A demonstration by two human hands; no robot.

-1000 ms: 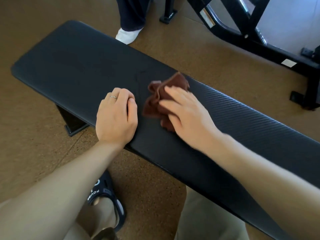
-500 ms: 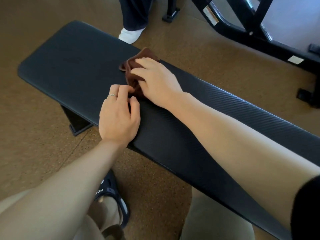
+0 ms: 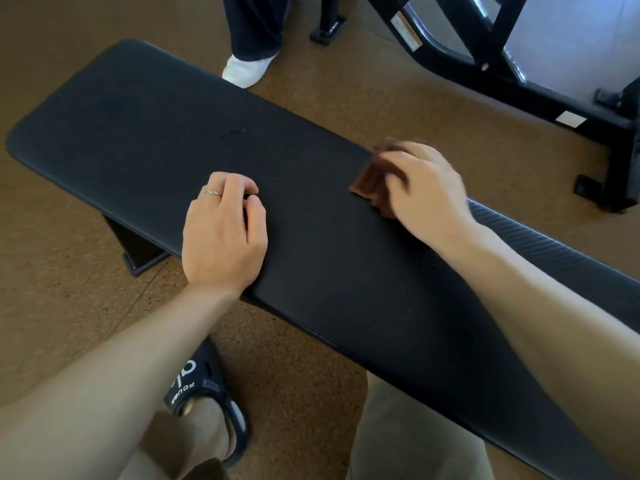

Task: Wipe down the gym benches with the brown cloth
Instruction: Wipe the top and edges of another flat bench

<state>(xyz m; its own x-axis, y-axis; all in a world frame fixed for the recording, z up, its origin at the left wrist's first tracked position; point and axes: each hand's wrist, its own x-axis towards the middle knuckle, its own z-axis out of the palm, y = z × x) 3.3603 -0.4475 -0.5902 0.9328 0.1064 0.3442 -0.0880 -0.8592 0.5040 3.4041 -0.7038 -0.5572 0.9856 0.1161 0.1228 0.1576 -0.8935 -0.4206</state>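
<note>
Wiping in progress, somewhere in the middle, to judge from the position alone. Brown cloth [image 3: 372,183] lying bunched on the black bench [image 3: 145,133], near its far edge and about mid-length, pressed down under the right hand [image 3: 420,188]. Fingers of that hand laid over the cloth, but too blurred to say whether straight or curled around it. Left hand [image 3: 223,233] resting on the near part of the pad, fingers curled under loosely, gripping nothing, well apart from the cloth.

No visible difference between wiped and unwiped surface: no wet streak, no dust line, only a faint mark near the middle of the pad. So impossible to tell how much is clean already. Probably still to do: the wide left end, the ribbed right stretch, the sides.

Hard to make out: most of the cloth, hidden beneath the hand. Right end of the bench cut off by the frame. Underside and most of the legs out of sight. Other benches not identifiable; only a black frame [image 3: 485,57] behind, partly cropped.
</note>
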